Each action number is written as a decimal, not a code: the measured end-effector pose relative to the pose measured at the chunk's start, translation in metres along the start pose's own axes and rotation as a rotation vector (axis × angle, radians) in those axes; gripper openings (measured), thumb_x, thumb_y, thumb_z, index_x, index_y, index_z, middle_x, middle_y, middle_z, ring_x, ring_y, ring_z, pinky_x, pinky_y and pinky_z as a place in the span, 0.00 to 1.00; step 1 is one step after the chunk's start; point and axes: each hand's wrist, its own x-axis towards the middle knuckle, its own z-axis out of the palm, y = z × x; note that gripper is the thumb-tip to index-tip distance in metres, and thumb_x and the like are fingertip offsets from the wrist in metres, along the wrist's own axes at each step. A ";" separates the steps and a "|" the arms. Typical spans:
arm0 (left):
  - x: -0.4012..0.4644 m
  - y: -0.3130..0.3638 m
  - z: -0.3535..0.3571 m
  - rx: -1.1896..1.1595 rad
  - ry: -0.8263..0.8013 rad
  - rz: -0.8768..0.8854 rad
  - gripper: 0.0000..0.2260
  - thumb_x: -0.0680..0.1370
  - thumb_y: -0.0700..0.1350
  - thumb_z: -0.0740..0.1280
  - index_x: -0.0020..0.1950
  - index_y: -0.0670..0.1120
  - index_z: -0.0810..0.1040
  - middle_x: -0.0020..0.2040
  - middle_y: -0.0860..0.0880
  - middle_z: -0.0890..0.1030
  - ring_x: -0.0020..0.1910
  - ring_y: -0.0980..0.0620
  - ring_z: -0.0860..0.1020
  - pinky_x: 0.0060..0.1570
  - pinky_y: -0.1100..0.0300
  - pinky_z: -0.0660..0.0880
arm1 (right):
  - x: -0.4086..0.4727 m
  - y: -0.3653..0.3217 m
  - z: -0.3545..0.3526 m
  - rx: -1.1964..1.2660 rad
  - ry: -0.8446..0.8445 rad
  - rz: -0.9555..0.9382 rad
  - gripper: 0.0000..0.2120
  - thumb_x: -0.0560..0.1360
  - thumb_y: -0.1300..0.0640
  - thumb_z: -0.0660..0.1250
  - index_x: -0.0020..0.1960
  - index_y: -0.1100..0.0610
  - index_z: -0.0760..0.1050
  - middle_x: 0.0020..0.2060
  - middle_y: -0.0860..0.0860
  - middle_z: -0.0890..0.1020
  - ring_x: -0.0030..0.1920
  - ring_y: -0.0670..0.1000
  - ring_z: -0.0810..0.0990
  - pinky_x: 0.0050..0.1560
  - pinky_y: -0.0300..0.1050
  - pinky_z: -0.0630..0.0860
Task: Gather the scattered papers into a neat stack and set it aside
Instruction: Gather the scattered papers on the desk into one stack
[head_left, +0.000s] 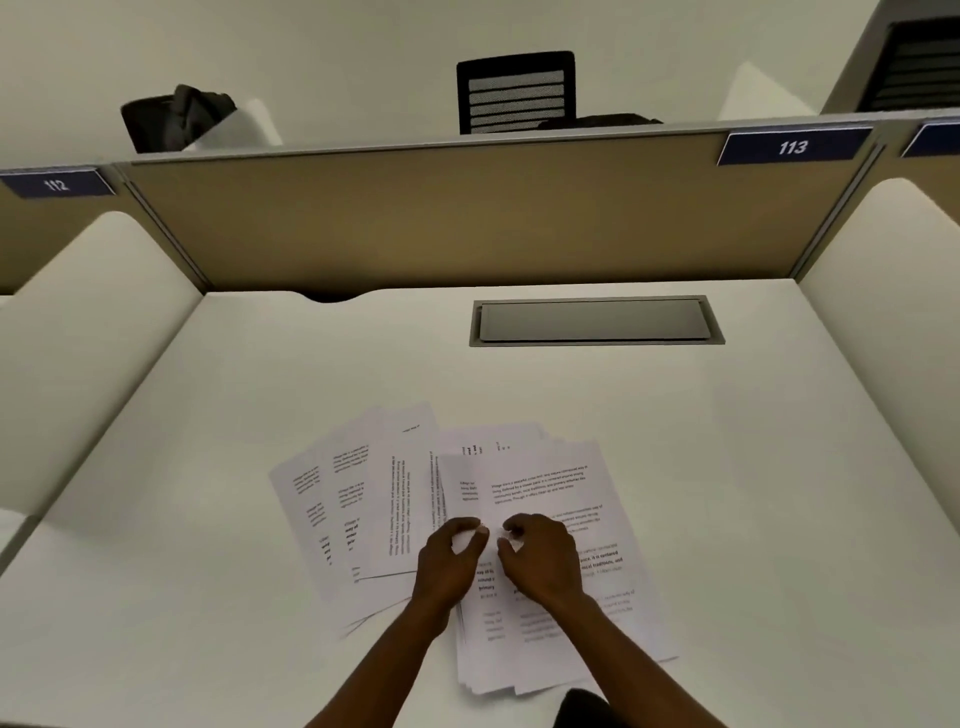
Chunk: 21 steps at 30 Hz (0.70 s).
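Observation:
Several printed white papers (395, 499) lie fanned and overlapping on the white desk (727, 467), near its front middle. A thicker, rougher pile (561, 623) sits at the right of the fan. My left hand (449, 558) and my right hand (540, 558) rest side by side on this pile. Their fingers are curled, and fingertips and thumbs pinch the top sheets where they meet. The sheets at the left of the fan lie untouched.
A grey metal cable hatch (592, 321) is set into the desk at the back right. Tan partitions (441, 218) wall the booth at the back, white dividers at both sides. A black chair (514, 93) stands beyond the partition.

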 end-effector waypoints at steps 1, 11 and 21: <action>0.001 -0.003 0.001 0.017 0.002 0.004 0.08 0.77 0.49 0.71 0.56 0.58 0.78 0.58 0.58 0.79 0.61 0.55 0.76 0.60 0.63 0.72 | 0.000 0.001 0.001 -0.017 -0.017 -0.026 0.16 0.73 0.47 0.67 0.59 0.51 0.80 0.54 0.47 0.84 0.54 0.46 0.81 0.59 0.41 0.76; -0.004 -0.002 0.012 0.061 0.090 -0.013 0.47 0.74 0.42 0.75 0.82 0.52 0.44 0.72 0.45 0.73 0.68 0.44 0.76 0.65 0.44 0.75 | -0.005 0.045 -0.031 0.012 0.314 0.266 0.33 0.74 0.44 0.68 0.75 0.54 0.64 0.76 0.61 0.61 0.77 0.61 0.55 0.75 0.58 0.58; -0.003 0.005 0.029 0.165 0.021 0.065 0.41 0.75 0.44 0.74 0.81 0.45 0.53 0.74 0.44 0.71 0.71 0.46 0.72 0.71 0.49 0.70 | -0.015 0.040 -0.017 -0.042 0.051 0.243 0.38 0.76 0.36 0.59 0.79 0.51 0.50 0.79 0.58 0.51 0.79 0.57 0.48 0.78 0.54 0.50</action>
